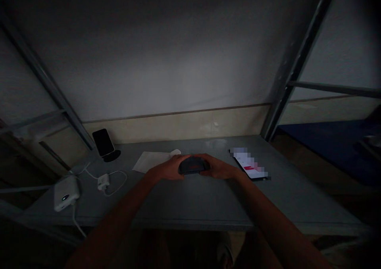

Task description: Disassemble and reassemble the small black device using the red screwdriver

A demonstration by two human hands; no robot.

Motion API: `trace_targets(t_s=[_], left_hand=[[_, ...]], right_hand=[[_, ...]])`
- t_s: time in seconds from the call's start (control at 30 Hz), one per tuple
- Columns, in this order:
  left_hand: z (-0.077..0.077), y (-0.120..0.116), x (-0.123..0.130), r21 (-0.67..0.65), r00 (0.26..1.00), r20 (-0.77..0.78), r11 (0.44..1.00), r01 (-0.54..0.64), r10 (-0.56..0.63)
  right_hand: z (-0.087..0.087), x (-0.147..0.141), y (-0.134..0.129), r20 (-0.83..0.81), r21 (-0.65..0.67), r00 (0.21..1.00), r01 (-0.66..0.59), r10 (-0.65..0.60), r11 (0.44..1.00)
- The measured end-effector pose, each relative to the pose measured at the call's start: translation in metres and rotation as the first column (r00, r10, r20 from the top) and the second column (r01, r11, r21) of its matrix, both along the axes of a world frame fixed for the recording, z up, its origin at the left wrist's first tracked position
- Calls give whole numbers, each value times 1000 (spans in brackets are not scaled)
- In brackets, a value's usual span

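Observation:
Both my hands grip a dark, dome-shaped object (194, 165) with a row of small teeth or ridges along its lower edge; its exact kind is hard to make out in the dim light. My left hand (172, 168) is closed on its left end, and my right hand (217, 168) is closed on its right end. The object is over the middle of the grey table (193, 201). Behind my left hand lies a flat white sheet (150, 160), partly covered by that hand. To the right of my right hand rests a lit phone or tablet (250, 165), its screen partly blurred.
At the back left, a dark-screened device (103, 143) leans on a round stand. A white charger (103, 182) with a looped cable and a white box-shaped device (66, 194) occupy the left side. Metal posts (282, 110) rise at both sides, with a wall behind.

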State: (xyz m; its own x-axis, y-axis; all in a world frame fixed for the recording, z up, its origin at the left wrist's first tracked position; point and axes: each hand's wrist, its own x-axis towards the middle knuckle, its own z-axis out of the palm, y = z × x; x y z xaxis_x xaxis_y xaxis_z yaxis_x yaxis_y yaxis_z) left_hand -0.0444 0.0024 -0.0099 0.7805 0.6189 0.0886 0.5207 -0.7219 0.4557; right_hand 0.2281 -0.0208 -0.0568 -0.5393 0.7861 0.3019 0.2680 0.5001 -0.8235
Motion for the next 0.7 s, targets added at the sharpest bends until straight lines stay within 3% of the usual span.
trace_targets(t_s=[0.2,0.37,0.5,0.6,0.7], left_hand=[[-1,-10,-3,-33,991,113,997,-74,78],[-12,-16,1,-185,944,259,970,-157,203],[-22,-12,8,-98,924,282,966,-239,258],[-26,-9,16,4,919,288,960,-281,268],[-25,-6,25,71,935,271,964,-256,228]], right_hand=[[12,1,-5,33,-91,999,9,-6,996],[18,14,-3,48,-137,998,56,-50,989],[21,21,2,95,-78,979,187,-179,979],[28,21,3,-68,38,943,329,-326,944],[39,18,0,-362,73,880,355,-307,932]])
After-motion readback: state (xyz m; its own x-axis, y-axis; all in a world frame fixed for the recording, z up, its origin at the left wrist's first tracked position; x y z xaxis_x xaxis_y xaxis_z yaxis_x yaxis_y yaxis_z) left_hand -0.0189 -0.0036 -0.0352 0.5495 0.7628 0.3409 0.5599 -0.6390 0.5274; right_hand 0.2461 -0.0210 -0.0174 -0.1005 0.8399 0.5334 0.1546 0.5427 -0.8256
